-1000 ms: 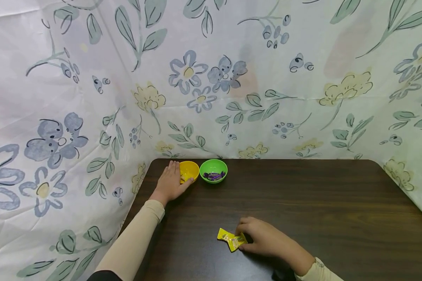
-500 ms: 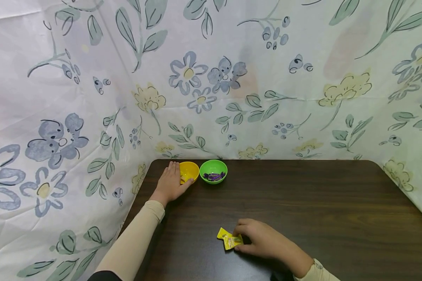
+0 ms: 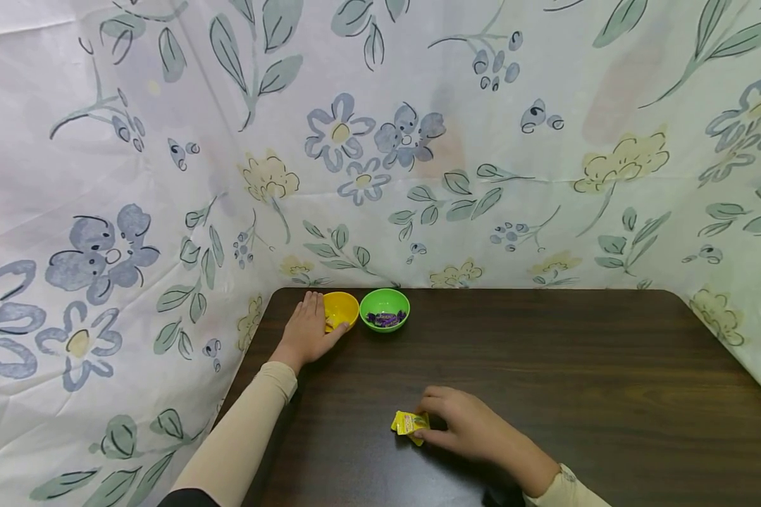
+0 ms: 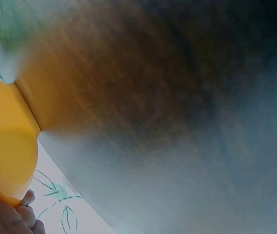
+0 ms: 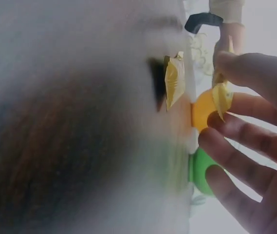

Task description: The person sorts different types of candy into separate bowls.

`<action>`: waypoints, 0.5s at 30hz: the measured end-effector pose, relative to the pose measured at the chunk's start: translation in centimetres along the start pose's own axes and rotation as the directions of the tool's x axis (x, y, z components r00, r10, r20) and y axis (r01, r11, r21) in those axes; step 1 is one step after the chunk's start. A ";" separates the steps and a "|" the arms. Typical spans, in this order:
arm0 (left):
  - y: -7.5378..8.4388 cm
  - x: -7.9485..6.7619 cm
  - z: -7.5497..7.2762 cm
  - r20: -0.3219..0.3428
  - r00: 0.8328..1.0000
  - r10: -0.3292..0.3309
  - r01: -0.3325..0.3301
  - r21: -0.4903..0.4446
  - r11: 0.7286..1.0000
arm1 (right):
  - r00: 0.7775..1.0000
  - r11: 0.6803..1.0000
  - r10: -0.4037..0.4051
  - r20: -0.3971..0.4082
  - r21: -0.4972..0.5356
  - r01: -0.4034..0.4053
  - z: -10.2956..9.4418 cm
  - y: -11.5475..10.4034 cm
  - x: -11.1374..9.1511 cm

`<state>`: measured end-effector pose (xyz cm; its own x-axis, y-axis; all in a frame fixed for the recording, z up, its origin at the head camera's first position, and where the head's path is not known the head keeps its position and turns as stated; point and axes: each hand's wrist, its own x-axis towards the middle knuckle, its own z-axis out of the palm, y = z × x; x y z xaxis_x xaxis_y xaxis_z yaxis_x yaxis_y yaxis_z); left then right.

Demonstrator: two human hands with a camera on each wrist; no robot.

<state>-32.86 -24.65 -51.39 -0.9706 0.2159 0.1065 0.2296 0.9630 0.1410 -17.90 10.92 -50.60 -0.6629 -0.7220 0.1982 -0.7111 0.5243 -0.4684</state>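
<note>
My right hand pinches a yellow wrapped candy between thumb and index finger, just over the table; its other fingers are spread loosely. A second yellow wrapped candy lies on the table below, mostly covered in the head view by the held one. At the far left of the table, my left hand holds the yellow bowl, fingers along its left side and thumb at its front rim. Some yellow shows inside the bowl beside the hand. In the left wrist view, fingertips show behind the bowl's outer wall.
A green bowl with several purple wrapped candies stands right beside the yellow one. Both are near the back edge of the dark wooden table. Flower-patterned cloth hangs behind the table and along its sides.
My right hand has drawn the pinched candy slightly left and up, over the other yellow candy. The left hand and both bowls stay in place.
</note>
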 end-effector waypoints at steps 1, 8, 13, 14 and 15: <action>0.0 0.0 0.0 -0.001 1.000 0.001 -0.001 0.000 1.000 | 1.000 1.000 0.002 -0.012 -0.005 -0.002 0.0 0.0 0.1; 0.2 0.0 0.0 -0.005 1.000 0.001 -0.001 -0.010 1.000 | 0.996 0.999 0.019 -0.092 -0.027 -0.022 0.0 0.2 1.0; 0.1 0.1 0.0 -0.010 1.000 0.003 -0.004 -0.010 1.000 | 0.993 0.999 0.041 -0.113 0.005 -0.041 -0.3 0.2 1.9; 0.1 0.1 0.1 -0.010 1.000 0.004 -0.004 -0.010 1.000 | 0.993 0.999 0.049 -0.112 0.009 -0.048 -0.4 0.1 2.1; 0.1 0.0 0.1 -0.010 1.000 0.004 -0.004 -0.013 1.000 | 0.992 0.998 0.055 -0.113 0.013 -0.053 -0.4 0.1 2.3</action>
<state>-32.88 -24.56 -51.44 -0.9689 0.2181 0.1173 0.2346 0.9600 0.1530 -19.57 9.51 -49.80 -0.7229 -0.6367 0.2684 -0.6717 0.5562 -0.4893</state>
